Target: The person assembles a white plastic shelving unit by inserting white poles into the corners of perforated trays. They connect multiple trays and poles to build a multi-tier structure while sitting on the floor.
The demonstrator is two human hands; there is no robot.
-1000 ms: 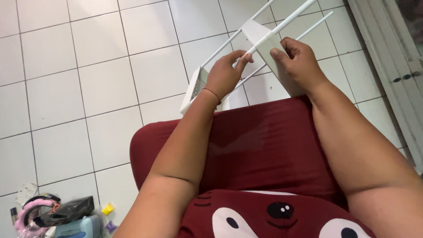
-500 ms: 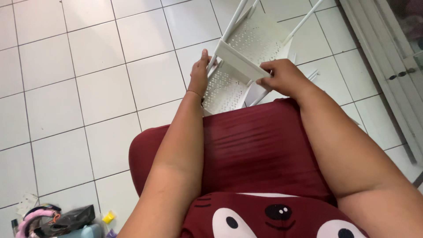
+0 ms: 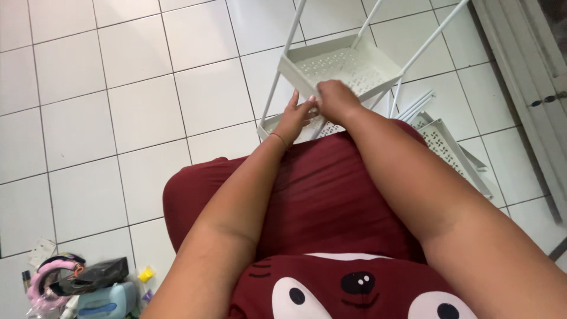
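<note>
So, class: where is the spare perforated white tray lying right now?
The spare tray lies on the tiled floor at the head view's right, beside the right forearm, near the white door.

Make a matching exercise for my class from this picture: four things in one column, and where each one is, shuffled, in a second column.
Things:
1. perforated white tray
2. spare white trays
3. pink headband
4. right hand

Places:
A. bottom left corner of the floor
B. on the tiles at the right, beside the leg
C. on the near edge of the tray
D. held up between thin white rods

Pairs: 1-D, 2-B, 3-A, 4-C
</note>
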